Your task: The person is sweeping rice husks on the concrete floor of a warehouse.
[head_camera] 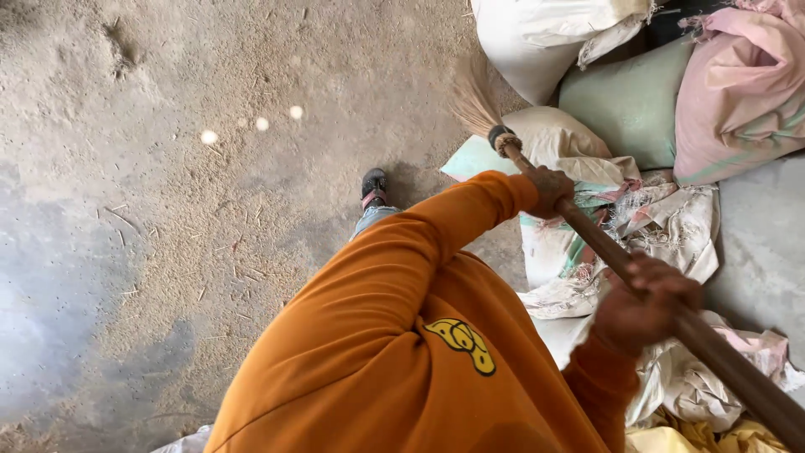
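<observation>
I hold a broom with a long brown wooden handle (600, 245) that runs from the lower right up to straw bristles (472, 94). My left hand (549, 190), in an orange sleeve, grips the handle close to the bound bristle end. My right hand (647, 300) is closed around the handle farther up, toward the lower right. The bristles rest on the dusty ground beside a white sack (537, 38). My orange sweatshirt fills the lower middle, and one dark shoe (374, 186) shows above it.
Stuffed sacks are piled at the upper right: a green one (629, 105), a pink one (742, 88), with crumpled empty bags (662, 222) below them. The concrete floor (184, 210) is covered with dust, husk and straw bits. A grey slab (763, 243) lies at the right.
</observation>
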